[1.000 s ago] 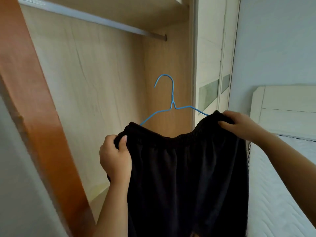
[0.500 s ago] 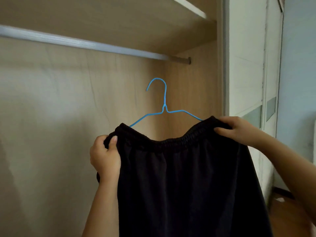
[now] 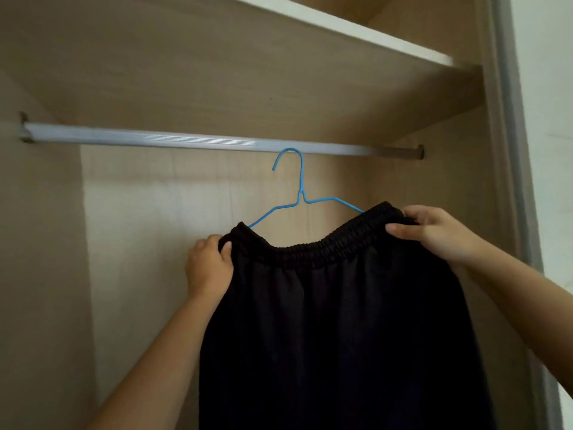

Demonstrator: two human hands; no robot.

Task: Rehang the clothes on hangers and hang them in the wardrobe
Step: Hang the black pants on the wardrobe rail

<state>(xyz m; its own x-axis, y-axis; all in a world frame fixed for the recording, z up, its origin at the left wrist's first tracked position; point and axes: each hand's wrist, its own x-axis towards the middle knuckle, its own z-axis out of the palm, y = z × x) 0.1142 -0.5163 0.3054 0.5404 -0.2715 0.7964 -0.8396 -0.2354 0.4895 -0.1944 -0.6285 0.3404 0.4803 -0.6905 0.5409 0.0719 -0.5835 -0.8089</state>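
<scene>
Left hand [image 3: 209, 265] gripped one end of the black garment [image 3: 341, 321] at its elastic waistband, fingers curled round the cloth, and the right hand [image 3: 434, 234] pinched the other end. The blue wire hanger [image 3: 299, 193] carried the garment just below the wardrobe rail [image 3: 198, 140], its hook top at the rail's lower edge and seemingly not over it. Because both hands held cloth rather than wire, the hanger could tip, the waistband could slip off one arm, or the hook could miss the rail and everything drop below it.
</scene>
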